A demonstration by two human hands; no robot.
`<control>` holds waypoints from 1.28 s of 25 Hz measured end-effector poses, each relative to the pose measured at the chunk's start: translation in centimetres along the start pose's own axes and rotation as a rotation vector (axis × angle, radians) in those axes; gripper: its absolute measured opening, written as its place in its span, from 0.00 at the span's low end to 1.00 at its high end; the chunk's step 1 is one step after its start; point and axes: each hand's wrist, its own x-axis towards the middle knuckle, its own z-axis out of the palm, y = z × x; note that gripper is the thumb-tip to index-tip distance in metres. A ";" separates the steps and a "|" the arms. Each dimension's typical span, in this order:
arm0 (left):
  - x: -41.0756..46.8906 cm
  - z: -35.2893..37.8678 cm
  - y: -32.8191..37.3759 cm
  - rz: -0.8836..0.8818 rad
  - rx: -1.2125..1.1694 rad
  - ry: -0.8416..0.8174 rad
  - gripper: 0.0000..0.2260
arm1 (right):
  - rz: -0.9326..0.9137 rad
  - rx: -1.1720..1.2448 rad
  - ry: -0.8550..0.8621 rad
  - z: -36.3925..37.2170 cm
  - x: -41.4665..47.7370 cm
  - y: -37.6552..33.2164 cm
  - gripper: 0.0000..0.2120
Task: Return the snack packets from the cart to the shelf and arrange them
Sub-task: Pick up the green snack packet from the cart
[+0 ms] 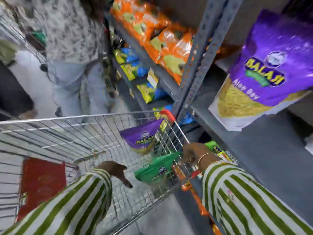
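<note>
Steel-wire cart [67, 133], parked along the grey metal shelf [254, 150]; two snack packets are held inside it, both against the cart's shelf-side wall.

Item 1: green packet [157, 167], laid flat near the cart's near right corner, its long axis running roughly from the cart's middle toward the shelf-side rim.

Item 2: purple packet [140, 134], propped tilted against the same wall, nearer the far right corner with its red guard.

Item 3: large purple packet [267, 70], already stood on the shelf, upper right, close to the front edge.

Right hand [191, 154]: placed at the shelf-side rim of the cart, at the green packet's upper end. The grip appears closed there, but whether it is closed on the packet's corner or on the wire cannot be told through the blur.

Left hand [116, 170]: held over the cart's interior, open and empty, fingers pointed down, just beside the green packet's lower end.

Judgement: the green packet is taken as the next item; it lies between the two hands, the right being nearer the shelf.

Also noted: another person [71, 39] standing beyond the cart; orange packets [160, 39] on a farther shelf.
</note>
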 end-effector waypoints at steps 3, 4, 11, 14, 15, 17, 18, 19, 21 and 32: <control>-0.5 0.3 3.6 0.300 -0.229 -0.118 0.39 | 0.171 -0.117 -0.266 1.7 3.1 -0.7 0.11; -0.4 0.2 4.6 0.367 -0.357 -0.114 0.31 | 0.137 -0.158 -0.305 2.2 4.0 -1.2 0.07; -0.8 -2.3 3.1 0.267 -1.110 0.093 0.22 | -0.086 -0.005 -0.318 4.8 7.9 -2.7 0.32; 0.6 -0.9 2.5 0.168 -1.249 0.045 0.29 | -0.070 -0.187 -0.398 8.2 10.1 -0.7 0.44; 0.9 0.1 2.9 0.160 -1.296 0.047 0.29 | -0.076 -0.197 -0.414 9.1 10.4 -0.2 0.41; 1.7 2.4 4.2 0.166 -1.370 0.085 0.28 | -0.069 -0.130 -0.401 10.6 11.1 0.7 0.36; 1.9 3.2 4.9 0.184 -1.386 0.111 0.28 | -0.070 -0.091 -0.381 11.2 11.5 1.1 0.35; 2.3 3.7 5.4 0.208 -1.405 0.144 0.28 | -0.076 -0.067 -0.366 11.5 11.7 1.3 0.34; 2.9 3.8 6.2 0.208 -1.429 0.210 0.28 | -0.069 -0.001 -0.347 11.4 11.5 1.2 0.34; -11.6 -4.9 9.3 0.340 -1.207 0.479 0.22 | -0.307 0.243 -0.158 3.2 -0.9 -2.4 0.33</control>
